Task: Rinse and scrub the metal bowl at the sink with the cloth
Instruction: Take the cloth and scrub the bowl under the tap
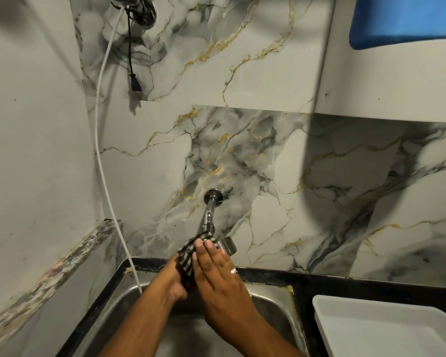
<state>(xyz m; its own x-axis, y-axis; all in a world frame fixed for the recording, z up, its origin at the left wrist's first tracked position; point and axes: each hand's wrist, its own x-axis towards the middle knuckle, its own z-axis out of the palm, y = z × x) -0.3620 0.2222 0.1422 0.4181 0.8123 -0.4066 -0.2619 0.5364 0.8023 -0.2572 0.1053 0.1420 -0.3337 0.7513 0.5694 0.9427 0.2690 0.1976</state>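
One cloth (186, 256) | pressed between left hand (174, 281) and flat right fingers (208, 256)

The cloth (188, 256) is dark with pale stripes, crumpled and standing roughly upright, sandwiched between the two hands. The right hand (216, 269) lies flat against its right face with straight fingers; the left hand (174, 282) backs it from the left, its fingers hidden behind the fabric. Its top edge reaches just under the tap (208, 217). Below is the steel sink (268, 302), sunk in a black worktop (345, 282).
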